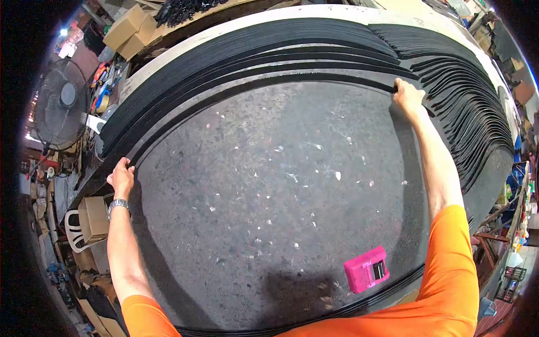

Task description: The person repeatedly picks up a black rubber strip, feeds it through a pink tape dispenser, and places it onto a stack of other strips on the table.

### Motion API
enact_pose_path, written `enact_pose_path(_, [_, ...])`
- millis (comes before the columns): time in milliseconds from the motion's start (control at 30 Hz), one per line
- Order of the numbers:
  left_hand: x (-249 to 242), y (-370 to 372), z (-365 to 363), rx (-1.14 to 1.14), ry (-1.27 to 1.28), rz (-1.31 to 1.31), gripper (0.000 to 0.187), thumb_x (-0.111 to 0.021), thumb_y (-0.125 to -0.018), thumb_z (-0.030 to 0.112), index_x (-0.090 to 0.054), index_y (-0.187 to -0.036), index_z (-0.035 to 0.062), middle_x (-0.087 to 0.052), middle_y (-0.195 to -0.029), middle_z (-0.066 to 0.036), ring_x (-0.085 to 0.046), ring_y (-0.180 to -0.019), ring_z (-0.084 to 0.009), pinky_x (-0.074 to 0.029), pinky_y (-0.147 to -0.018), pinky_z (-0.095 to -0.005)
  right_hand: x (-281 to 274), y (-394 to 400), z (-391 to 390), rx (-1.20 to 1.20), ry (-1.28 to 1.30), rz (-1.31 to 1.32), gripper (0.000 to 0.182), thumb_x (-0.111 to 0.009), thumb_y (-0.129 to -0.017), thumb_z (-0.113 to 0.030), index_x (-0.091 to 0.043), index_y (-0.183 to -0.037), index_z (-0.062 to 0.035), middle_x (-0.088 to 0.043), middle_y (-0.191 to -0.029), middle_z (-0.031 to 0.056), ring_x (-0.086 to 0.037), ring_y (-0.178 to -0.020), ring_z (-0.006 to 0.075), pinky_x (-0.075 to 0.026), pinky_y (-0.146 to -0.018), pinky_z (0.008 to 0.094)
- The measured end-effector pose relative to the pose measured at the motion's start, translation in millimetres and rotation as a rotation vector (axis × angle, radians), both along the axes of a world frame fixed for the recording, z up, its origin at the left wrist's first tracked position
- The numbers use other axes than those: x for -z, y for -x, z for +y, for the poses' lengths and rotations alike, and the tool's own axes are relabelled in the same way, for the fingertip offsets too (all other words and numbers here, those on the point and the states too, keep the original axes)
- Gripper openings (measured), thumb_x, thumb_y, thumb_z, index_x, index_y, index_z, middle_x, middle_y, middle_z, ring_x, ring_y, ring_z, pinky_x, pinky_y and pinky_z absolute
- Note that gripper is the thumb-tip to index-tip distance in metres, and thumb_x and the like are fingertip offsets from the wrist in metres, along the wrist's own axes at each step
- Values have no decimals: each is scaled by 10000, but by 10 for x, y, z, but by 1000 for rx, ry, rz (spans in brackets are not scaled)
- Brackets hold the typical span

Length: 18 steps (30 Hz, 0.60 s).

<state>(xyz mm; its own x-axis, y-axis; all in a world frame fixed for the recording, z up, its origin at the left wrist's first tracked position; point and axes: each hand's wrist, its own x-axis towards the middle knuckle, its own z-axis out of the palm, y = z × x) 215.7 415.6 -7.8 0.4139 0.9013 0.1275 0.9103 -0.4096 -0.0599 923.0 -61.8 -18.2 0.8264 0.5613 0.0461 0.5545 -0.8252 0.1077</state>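
Note:
A long black strip (269, 78) lies in an arc across the dark worktable (269, 168). My left hand (122, 177), with a metal watch on the wrist, pinches its left end at the table's left edge. Toward the upper right, my right hand (409, 98) is closed on the strip's other end. Just beyond it, more black strips (224, 53) lie side by side in curved rows. A fanned pile of black strips (471, 106) spreads to the right of my right hand.
A pink device (366, 269) lies at the table's lower right. Further black strips (387, 295) run along the near edge. At the left are a fan (62, 101), a white chair (73, 230) and a cardboard box (94, 218). Another box (130, 31) stands at the upper left.

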Motion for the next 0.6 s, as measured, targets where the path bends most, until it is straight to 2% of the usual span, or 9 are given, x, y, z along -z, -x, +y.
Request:
enact_pose_path(233, [82, -155, 298, -8, -33, 33, 244, -732, -866, 105, -643, -1094, 104, -733, -1080, -77, -679, -1067, -286, -388, -869, -448, 105, -102, 255, -41, -35, -54, 230, -561, -879, -59, -649, -1078, -130, -729, -1089, 91, -673, -1133, 294, -383, -951, 614])
enact_pose_path(367, [177, -108, 497, 18, -32, 36, 255, -722, -874, 105, -637, -1114, 104, -723, -1108, -83, -671, -1084, -292, -386, -881, -460, 153, -210, 322, -57, -51, -83, 234, -569, -883, -73, -658, -1086, -149, -728, -1112, 70, -673, -1137, 275, -384, -957, 611])
enact_pose_path(467, [214, -106, 569, 8, -28, 24, 264, -721, -881, 115, -634, -1130, 102, -720, -1119, -83, -665, -1093, -294, -380, -897, -466, 222, -300, 360, -101, -92, -132, 276, -583, -847, -57, -653, -1102, -138, -736, -1092, 74, -685, -1099, 296, -413, -909, 597])
enact_pose_path(567, [220, -121, 571, 19, -50, 34, 276, -732, -879, 133, -637, -1138, 115, -719, -1124, -76, -659, -1105, -292, -376, -914, -472, 191, -310, 438, -89, -47, -92, 291, -601, -841, -65, -650, -1117, -141, -715, -1159, 65, -658, -1147, 289, -412, -918, 590])
enact_pose_path(600, [207, -129, 559, 2, -56, 49, 298, -738, -876, 146, -635, -1155, 125, -711, -1151, -73, -651, -1123, -289, -376, -923, -477, 194, -276, 451, -111, -70, -149, 290, -613, -843, -76, -648, -1123, -142, -703, -1176, 65, -645, -1160, 292, -418, -915, 586])
